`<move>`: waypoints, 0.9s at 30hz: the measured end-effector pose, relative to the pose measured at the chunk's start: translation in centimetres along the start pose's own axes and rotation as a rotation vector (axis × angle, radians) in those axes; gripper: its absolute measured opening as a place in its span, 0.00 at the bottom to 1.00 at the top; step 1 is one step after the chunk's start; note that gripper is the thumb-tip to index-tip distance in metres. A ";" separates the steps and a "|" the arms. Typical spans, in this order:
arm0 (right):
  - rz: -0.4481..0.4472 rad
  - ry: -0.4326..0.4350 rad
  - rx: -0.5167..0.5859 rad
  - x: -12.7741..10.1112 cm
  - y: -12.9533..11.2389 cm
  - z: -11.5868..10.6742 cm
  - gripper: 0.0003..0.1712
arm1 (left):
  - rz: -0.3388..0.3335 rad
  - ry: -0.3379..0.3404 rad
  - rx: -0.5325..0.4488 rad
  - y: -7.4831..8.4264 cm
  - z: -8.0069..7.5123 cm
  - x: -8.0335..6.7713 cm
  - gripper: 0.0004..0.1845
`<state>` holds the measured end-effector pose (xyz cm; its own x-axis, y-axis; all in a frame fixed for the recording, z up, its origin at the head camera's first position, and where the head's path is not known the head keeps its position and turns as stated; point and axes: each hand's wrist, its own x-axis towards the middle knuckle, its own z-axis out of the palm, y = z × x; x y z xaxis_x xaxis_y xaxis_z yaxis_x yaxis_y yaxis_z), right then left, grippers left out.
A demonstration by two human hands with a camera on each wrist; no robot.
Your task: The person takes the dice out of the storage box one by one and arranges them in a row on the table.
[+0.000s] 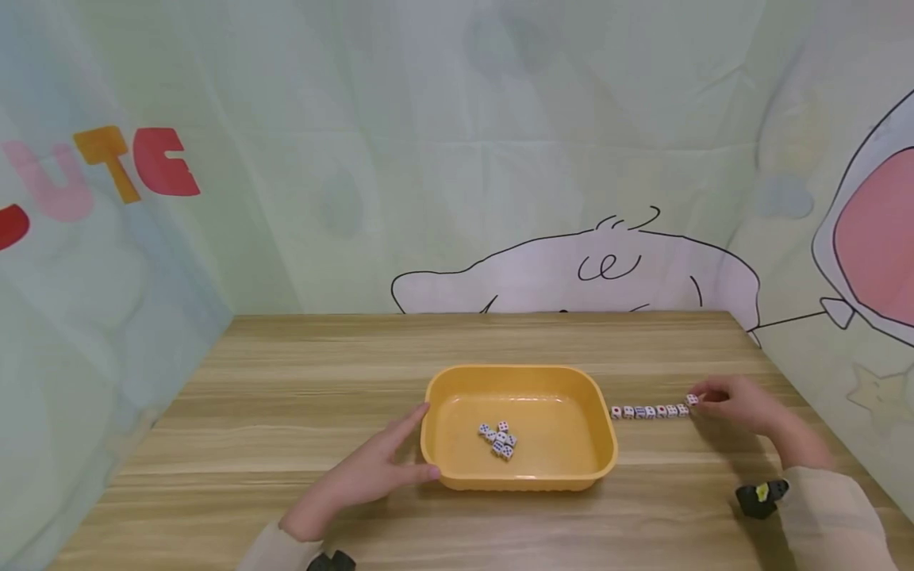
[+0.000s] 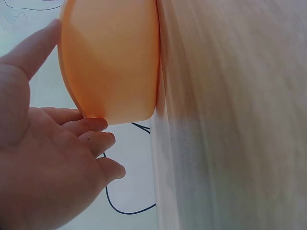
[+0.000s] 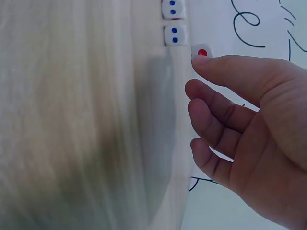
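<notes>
My right hand (image 1: 746, 408) pinches a white die (image 1: 692, 400) between thumb and fingers. In the right wrist view, that die (image 3: 202, 51) shows one red pip and sits just off the surface, beside the end die (image 3: 175, 36) of a line. This row of dice (image 1: 650, 412) runs along the table from near the tray's right wall toward my right hand. A yellow-orange tray (image 1: 564, 436) stands at mid-table, with several dice (image 1: 501, 438) loosely clustered inside, left of its middle. My left hand (image 1: 367, 468) touches the tray's left rim with thumb and fingertips, its fingers spread.
The wood-grain table (image 1: 321, 357) reaches back to a printed cloth backdrop (image 1: 443, 159) with cartoon figures and letters. Behind the tray and to its left lies bare tabletop. Dark straps with small devices (image 1: 761, 499) sit at both wrists.
</notes>
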<state>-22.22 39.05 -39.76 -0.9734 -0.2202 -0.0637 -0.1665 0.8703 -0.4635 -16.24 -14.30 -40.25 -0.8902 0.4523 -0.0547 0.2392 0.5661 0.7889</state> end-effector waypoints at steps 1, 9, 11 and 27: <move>0.006 0.002 -0.006 0.0 0.1 0.1 0.11 | 0.001 -0.002 0.000 0.0 0.0 0.0 0.49; 0.012 -0.017 0.022 0.0 0.7 0.6 0.10 | -0.015 0.000 -0.001 0.0 0.0 -0.1 0.50; 0.007 -0.020 0.027 0.0 0.7 0.6 0.10 | -0.021 0.000 -0.003 -0.1 0.0 -0.1 0.50; 0.030 -0.025 0.023 -0.1 0.0 0.1 0.18 | -0.001 -0.003 0.014 0.1 -0.1 -0.1 0.49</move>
<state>-22.10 39.02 -39.81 -0.9735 -0.2057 -0.0998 -0.1338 0.8665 -0.4810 -16.14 -14.36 -40.09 -0.8893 0.4538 -0.0569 0.2439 0.5758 0.7804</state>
